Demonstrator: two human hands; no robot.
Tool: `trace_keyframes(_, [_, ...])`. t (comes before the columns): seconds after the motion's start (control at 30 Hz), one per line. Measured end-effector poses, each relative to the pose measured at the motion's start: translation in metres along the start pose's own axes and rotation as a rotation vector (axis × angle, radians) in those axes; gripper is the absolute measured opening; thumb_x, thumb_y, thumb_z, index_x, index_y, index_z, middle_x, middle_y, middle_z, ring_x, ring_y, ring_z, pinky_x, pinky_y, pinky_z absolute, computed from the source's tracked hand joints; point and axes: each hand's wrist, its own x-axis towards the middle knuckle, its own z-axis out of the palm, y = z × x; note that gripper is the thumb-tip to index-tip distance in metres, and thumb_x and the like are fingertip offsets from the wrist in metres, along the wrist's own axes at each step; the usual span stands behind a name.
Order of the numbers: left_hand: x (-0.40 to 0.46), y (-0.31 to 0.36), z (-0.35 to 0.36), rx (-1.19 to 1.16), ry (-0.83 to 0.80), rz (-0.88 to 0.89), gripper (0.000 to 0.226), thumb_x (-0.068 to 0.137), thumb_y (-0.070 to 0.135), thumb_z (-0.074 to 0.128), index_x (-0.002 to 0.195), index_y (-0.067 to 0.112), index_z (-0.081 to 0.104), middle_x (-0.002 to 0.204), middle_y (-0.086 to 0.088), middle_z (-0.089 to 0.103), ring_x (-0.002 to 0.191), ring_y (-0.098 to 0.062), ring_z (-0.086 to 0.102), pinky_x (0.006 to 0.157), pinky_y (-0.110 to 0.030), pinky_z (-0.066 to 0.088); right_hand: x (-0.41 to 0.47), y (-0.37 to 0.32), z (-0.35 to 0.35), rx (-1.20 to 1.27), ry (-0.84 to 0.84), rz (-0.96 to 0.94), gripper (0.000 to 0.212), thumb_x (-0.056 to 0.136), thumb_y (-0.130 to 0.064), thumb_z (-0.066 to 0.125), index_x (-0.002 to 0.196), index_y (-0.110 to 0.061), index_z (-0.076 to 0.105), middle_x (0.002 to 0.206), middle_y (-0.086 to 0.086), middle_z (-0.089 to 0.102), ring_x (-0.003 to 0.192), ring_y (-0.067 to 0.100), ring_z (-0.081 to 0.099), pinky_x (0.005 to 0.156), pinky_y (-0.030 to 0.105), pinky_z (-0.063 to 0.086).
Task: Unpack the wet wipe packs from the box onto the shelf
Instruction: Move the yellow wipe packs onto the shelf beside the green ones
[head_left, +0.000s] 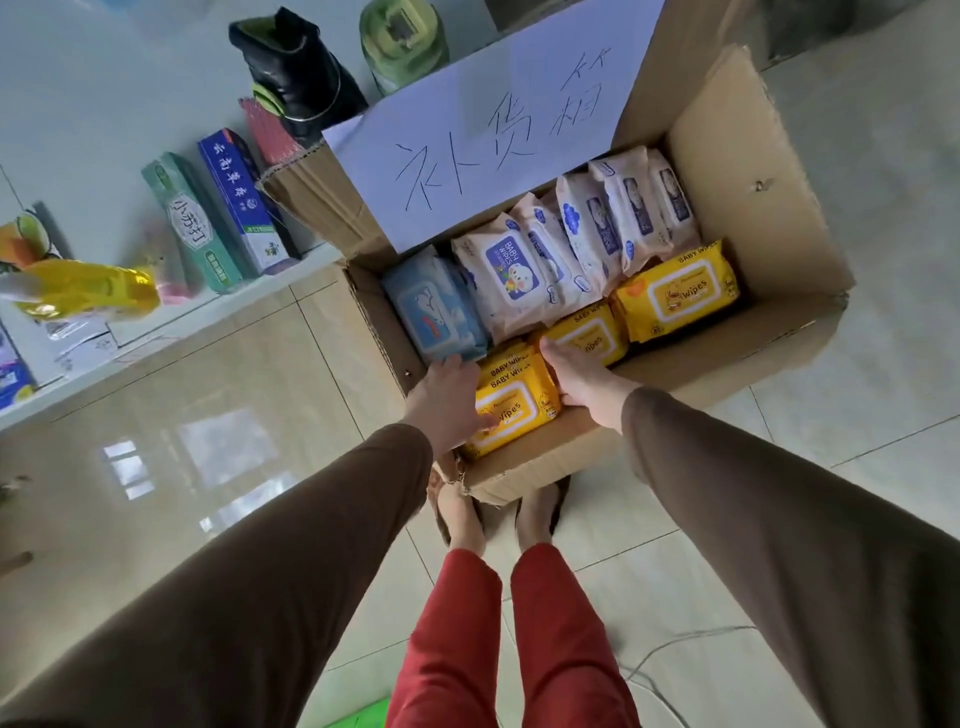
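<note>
An open cardboard box stands on the floor in front of my feet. Inside lie yellow wet wipe packs, white baby wipe packs and a blue pack. A stack of yellow packs sits at the near end of the box. My left hand presses its left side and my right hand presses its right side, clamping the stack between them. The white shelf runs along the left.
On the shelf stand toothpaste cartons, a yellow foil pack, a black shoe and a green tub. A white paper sign covers the box's far-left flap. A thin cable lies on the tiled floor.
</note>
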Motion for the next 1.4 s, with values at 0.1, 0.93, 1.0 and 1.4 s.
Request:
trace_keyframes(0.1, [0.004,0.002,0.000,-0.049,-0.024,-0.007,0.071,0.075,0.049,0.079,0.126,0.015,0.045,0.124,-0.008,0.053,0.117,-0.029,0.052,0.096,-0.043,0.048,-0.002,-0.002,-0.002,0.128,-0.023,0.066,0.078,0.098,-0.067,0.029,0.156,-0.016,0.025,0.156,0.011,0.038,0.135,0.035,0.046,0.108,0.045,0.042])
trace_keyframes(0.93, [0.002,-0.028,-0.064,-0.336,0.183,-0.121,0.039,0.089,0.047,0.067,0.118,0.024,0.054,0.096,0.002,0.062,0.086,-0.021,0.061,0.069,-0.034,0.050,0.006,0.012,0.024,-0.340,0.019,-0.105,0.098,0.076,-0.047,0.082,0.153,-0.010,0.033,0.154,0.008,0.041,0.139,0.026,0.042,0.108,0.036,0.041])
trace_keyframes(1.0, [0.000,-0.028,-0.065,-0.368,0.187,-0.113,0.037,0.088,0.046,0.068,0.116,0.024,0.055,0.095,0.002,0.063,0.086,-0.020,0.061,0.071,-0.036,0.053,0.002,0.014,0.024,-0.345,0.018,-0.123,0.097,0.071,-0.054,0.082,0.149,-0.011,0.042,0.147,0.007,0.048,0.133,0.025,0.048,0.106,0.037,0.046])
trace_keyframes(1.4, [-0.134,-0.036,-0.186,-0.520,0.293,-0.129,0.039,0.087,0.042,0.071,0.120,0.024,0.060,0.101,0.002,0.063,0.088,-0.022,0.060,0.071,-0.033,0.049,-0.183,-0.063,-0.034,-0.232,-0.122,-0.294,0.034,0.081,-0.032,0.081,0.110,-0.016,0.072,0.101,-0.005,0.075,0.099,0.012,0.069,0.086,0.025,0.052])
